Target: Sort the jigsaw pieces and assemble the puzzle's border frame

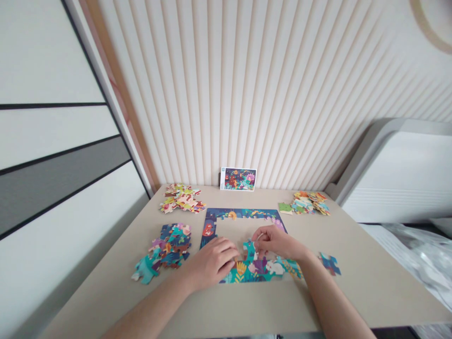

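Observation:
A partly assembled jigsaw puzzle (243,275) lies on the table, its border joined around a bare middle. In my right hand (273,241) a teal puzzle piece (250,250) is pinched at its right side, just above the puzzle's lower strip. My left hand (218,261) rests palm down over the puzzle's lower left part, fingers loosely stretched and nothing seen in them. That hand covers the lower left corner of the border. To its left is a pile of blue and teal puzzle pieces (173,247).
Against the ribbed wall stands a picture card (238,179). More puzzle pieces form a pile (181,197) at the back left and another pile (307,203) at the back right. One loose blue piece (329,263) lies right of my right forearm. Beyond the table (367,282) is crumpled clear plastic (416,263).

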A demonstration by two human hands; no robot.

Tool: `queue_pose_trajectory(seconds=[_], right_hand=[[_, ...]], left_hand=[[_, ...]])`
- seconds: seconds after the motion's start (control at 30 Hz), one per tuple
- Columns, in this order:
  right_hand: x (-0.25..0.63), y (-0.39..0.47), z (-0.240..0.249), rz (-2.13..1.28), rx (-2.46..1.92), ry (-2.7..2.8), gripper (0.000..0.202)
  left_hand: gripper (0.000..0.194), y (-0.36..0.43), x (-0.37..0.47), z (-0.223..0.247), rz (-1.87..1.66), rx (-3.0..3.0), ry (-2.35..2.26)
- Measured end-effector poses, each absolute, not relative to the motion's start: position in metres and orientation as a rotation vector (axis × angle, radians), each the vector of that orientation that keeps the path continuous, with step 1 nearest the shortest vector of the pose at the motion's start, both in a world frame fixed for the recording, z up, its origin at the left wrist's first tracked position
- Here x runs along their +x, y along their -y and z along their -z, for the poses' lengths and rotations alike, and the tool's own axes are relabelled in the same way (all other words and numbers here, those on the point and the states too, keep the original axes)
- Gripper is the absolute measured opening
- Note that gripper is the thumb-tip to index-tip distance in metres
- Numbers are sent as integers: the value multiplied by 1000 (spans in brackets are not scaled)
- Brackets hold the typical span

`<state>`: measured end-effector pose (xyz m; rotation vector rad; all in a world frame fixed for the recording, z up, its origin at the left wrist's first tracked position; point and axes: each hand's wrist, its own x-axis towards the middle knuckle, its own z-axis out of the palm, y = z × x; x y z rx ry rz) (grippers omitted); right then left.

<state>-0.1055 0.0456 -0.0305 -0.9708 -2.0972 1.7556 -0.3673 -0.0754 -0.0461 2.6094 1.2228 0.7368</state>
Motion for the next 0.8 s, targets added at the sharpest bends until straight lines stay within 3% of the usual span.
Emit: queue_pose_trajectory(seconds=[0.33, 0.57, 0.8], right_hand=[[-112, -43, 33, -1532, -1043, 2183, 19], [-114, -41, 39, -1187, -1091, 2313, 10], [-113, -43, 43, -1121, -1110, 2374, 10]], left_hand=[[40, 82, -360, 39, -685, 2727, -1135], [39, 83, -357, 39, -599, 2777, -1183], [37, 86, -353, 36, -542, 2804, -1245]])
